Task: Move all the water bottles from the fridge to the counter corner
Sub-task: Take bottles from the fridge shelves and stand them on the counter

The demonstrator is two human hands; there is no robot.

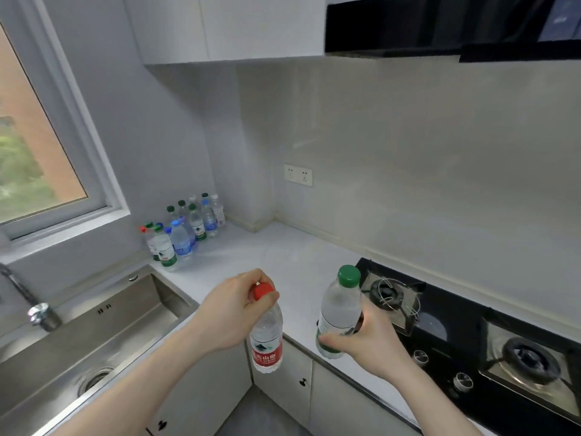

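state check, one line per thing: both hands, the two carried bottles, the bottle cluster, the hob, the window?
left hand: grips the red-cap bottle by its cap
red-cap bottle: capped, hanging upright in the air
right hand: grips the green-cap bottle low on its body
green-cap bottle: capped, tilted slightly, held in the air
bottle cluster: standing upright in the counter corner, capped
hob: no flame visible
window: appears closed

Red-cap bottle: clear, red label, hanging upright by its cap.
Green-cap bottle: clear, tilted, held low.
Corner cluster: bottles upright.
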